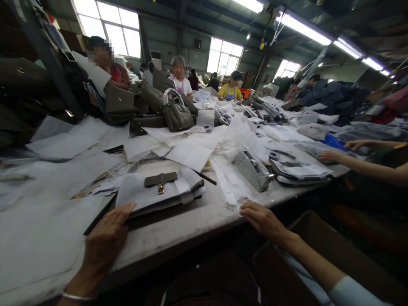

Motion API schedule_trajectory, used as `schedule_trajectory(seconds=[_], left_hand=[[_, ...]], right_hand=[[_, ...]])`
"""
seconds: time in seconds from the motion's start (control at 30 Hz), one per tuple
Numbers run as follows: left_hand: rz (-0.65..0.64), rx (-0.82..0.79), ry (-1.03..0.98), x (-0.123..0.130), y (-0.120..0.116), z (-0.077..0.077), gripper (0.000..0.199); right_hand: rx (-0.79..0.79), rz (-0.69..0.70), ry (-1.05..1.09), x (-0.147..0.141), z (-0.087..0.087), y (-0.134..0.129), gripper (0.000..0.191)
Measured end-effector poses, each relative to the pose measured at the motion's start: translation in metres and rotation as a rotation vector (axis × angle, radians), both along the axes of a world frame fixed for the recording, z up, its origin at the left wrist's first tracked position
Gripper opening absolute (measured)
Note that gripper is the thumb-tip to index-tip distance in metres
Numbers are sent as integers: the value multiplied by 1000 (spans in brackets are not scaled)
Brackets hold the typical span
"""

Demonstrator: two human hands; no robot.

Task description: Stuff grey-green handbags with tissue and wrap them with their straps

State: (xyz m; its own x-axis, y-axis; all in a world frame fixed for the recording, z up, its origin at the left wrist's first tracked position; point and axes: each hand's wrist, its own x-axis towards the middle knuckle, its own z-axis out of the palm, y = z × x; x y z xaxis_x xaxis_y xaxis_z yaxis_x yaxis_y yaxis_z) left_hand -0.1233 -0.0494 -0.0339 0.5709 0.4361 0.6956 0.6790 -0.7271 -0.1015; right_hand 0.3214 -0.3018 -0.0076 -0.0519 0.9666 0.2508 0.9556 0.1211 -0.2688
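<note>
A flat grey-brown bag lies on the table before me, with white sheet paper over it. On top shows a strap tab with a gold clasp. My left hand grips the bag's near left corner, fingers together over the edge and thumb hidden. At the table's front edge, my right hand has its fingers closed on the end of thin white paper. Just beyond it stands a grey tape dispenser.
White sheets cover much of the table. Finished-looking handbags stand at the back left. A co-worker's arms reach in from the right near a wrapped flat piece. An open cardboard box sits below the edge. Several people work behind.
</note>
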Motion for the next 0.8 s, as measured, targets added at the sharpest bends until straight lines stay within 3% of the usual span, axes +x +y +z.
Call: schedule_trajectory(seconds=[0.13, 0.27, 0.43, 0.57, 0.8], left_hand=[[-8, 27, 14, 1, -1, 1, 46], [-4, -8, 6, 1, -2, 2, 47], [-34, -31, -24, 1, -2, 2, 48], [-44, 3, -29, 2, -3, 4, 45], [-12, -14, -30, 2, -4, 2, 45]], right_hand=[[-9, -122, 122, 9, 18, 6, 17], [94, -351, 228, 3, 54, 20, 24], [90, -399, 304, -8, 90, 43, 27], [-44, -384, 432, -9, 95, 54, 27], [-186, -335, 723, -3, 94, 73, 43]])
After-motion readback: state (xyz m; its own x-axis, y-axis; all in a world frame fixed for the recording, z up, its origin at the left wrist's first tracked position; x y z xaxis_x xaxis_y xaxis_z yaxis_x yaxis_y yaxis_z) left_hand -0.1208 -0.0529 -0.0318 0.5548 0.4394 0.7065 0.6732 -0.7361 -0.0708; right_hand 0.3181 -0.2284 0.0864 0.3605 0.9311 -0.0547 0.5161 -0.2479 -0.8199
